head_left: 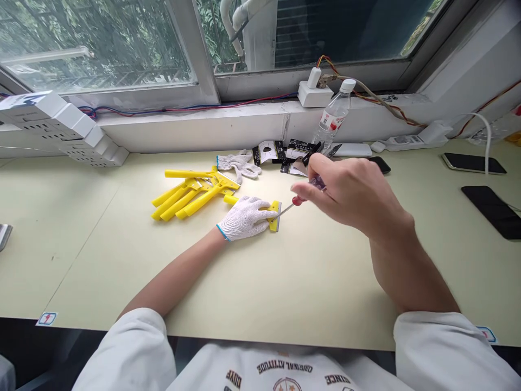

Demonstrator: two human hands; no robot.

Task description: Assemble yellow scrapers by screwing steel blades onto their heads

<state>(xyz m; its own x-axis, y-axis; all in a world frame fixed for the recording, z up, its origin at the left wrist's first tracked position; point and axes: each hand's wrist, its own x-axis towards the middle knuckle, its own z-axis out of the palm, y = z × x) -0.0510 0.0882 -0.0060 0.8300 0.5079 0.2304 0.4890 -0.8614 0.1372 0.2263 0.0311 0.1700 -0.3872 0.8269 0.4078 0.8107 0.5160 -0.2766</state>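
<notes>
My left hand (246, 218), in a white knit glove with a blue cuff, presses a yellow scraper (274, 224) flat to the table. The scraper's handle shows beyond the glove and its bladed head sticks out to the right. Bare, my right hand (345, 187) is closed round the handle of a screwdriver (286, 209) with a red collar. The screwdriver slants down to the left, its tip at the scraper's head. Several more yellow scrapers (195, 198) lie in a pile to the left. An unworn white glove (241, 164) rests behind them.
Black-and-white packaging cards (271, 152) and a water bottle (331, 122) stand near the sill. Phones (494, 209) and a power strip (415, 140) with cables are at the right. White boxes (61, 127) are stacked at the back left. The table (285, 293) ends just before my body.
</notes>
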